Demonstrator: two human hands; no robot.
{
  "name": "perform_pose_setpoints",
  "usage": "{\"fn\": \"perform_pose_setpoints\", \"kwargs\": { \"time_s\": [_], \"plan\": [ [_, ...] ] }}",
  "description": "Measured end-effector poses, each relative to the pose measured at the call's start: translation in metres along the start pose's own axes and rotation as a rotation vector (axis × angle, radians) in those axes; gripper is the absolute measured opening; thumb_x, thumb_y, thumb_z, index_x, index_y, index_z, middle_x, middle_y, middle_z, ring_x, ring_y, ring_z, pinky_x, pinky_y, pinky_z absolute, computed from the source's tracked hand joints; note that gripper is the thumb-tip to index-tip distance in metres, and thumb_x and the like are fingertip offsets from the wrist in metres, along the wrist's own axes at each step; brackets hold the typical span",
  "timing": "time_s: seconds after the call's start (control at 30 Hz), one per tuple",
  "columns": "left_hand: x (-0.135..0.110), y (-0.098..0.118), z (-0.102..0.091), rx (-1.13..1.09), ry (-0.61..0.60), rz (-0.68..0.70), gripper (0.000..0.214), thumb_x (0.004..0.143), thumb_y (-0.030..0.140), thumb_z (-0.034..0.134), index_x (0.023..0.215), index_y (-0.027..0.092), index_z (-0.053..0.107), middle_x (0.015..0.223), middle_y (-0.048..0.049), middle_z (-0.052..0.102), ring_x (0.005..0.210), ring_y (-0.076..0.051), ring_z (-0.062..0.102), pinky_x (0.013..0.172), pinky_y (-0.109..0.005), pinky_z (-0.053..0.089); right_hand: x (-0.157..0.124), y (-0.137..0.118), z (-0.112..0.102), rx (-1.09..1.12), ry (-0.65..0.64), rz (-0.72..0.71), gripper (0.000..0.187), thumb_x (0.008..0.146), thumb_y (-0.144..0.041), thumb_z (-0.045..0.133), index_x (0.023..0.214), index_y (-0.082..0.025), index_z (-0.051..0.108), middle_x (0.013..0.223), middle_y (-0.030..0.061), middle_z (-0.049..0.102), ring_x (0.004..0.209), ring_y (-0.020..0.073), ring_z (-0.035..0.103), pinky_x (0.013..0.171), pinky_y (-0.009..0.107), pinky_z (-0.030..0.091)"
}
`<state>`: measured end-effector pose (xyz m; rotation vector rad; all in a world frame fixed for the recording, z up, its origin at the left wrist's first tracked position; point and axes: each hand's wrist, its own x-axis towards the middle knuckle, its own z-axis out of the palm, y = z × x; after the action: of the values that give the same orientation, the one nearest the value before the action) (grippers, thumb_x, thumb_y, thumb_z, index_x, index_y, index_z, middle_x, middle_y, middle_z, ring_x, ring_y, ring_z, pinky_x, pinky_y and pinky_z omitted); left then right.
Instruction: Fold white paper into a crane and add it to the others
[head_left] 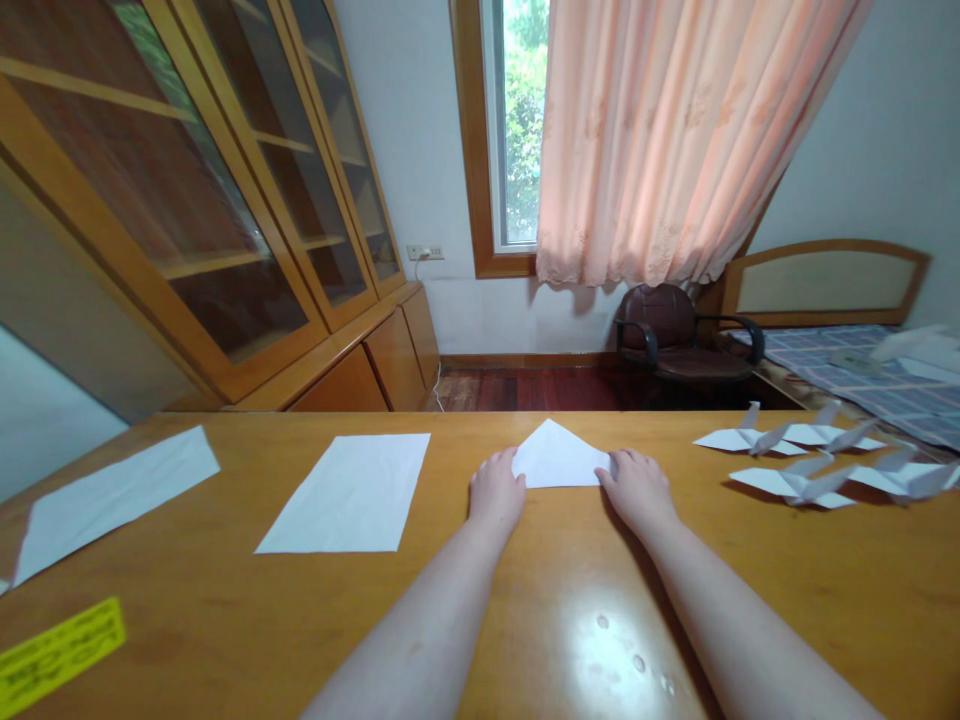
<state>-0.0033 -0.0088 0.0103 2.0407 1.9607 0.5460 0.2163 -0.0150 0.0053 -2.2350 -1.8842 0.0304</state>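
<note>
A white sheet of paper (559, 458), folded to a point at its far side, lies on the wooden table between my hands. My left hand (498, 490) grips its left corner, thumb on top and the other fingers curled at the edge. At the right corner, my right hand (637, 487) pinches the paper in the same way. The paper's near edge is straight and faces me. Parts of both corners are hidden under my fingers.
Left of my hands lies a flat white sheet (349, 495), with another sheet (120, 500) farther left. A yellow label (64, 655) is at the near left. Several folded paper cranes (795, 486) stand on the right. Beyond the table (225, 640) are a chair (664, 330) and bed (862, 350).
</note>
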Motion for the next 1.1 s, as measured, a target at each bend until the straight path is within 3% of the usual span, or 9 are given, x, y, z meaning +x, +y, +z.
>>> {"fn": "perform_pose_setpoints", "kwargs": {
  "time_s": [0.27,0.57,0.7,0.87,1.1],
  "plan": [
    [0.001,-0.002,0.001,0.042,0.020,-0.022,0.042,0.081,0.016,0.050,0.122,0.023,0.052,0.121,-0.0069,0.058,0.109,-0.022,0.052,0.091,-0.032,0.039,0.001,0.001,0.003,-0.011,0.008,0.002,0.035,0.088,-0.033,0.043,0.112,-0.014,0.059,0.114,0.0141,0.060,0.104,0.0284,0.052,0.087,0.037,0.037],
    [0.000,0.000,-0.001,0.079,0.011,-0.035,0.043,0.085,0.009,0.036,0.121,0.026,0.052,0.120,-0.0074,0.058,0.108,-0.021,0.053,0.089,-0.033,0.039,0.001,0.004,0.006,0.013,0.041,-0.021,0.031,0.087,-0.026,0.041,0.109,-0.015,0.061,0.112,0.0140,0.062,0.103,0.0295,0.052,0.085,0.038,0.039],
    [0.000,0.000,-0.001,0.080,0.015,-0.027,0.038,0.084,0.018,0.046,0.121,0.024,0.052,0.119,-0.0070,0.059,0.107,-0.023,0.053,0.089,-0.034,0.040,0.001,0.004,0.007,0.049,0.049,-0.034,0.036,0.085,-0.036,0.046,0.110,-0.013,0.060,0.111,0.0163,0.061,0.103,0.0316,0.052,0.086,0.041,0.038],
    [0.000,0.001,-0.001,0.064,0.007,-0.025,0.046,0.080,0.035,0.058,0.123,0.022,0.051,0.119,-0.0079,0.060,0.109,-0.026,0.052,0.091,-0.036,0.039,0.000,0.001,0.011,0.156,0.047,-0.165,0.052,0.075,-0.050,0.057,0.114,-0.015,0.057,0.116,0.0139,0.059,0.106,0.0315,0.051,0.091,0.042,0.036],
    [0.002,0.001,-0.001,0.016,0.002,-0.031,0.048,0.077,0.027,0.061,0.124,0.023,0.050,0.116,-0.0065,0.063,0.108,-0.024,0.055,0.091,-0.033,0.039,0.002,0.001,0.015,0.243,0.103,-0.202,0.062,0.069,-0.046,0.065,0.120,-0.014,0.052,0.119,0.0148,0.059,0.108,0.0324,0.051,0.094,0.044,0.037]
  ]
}}
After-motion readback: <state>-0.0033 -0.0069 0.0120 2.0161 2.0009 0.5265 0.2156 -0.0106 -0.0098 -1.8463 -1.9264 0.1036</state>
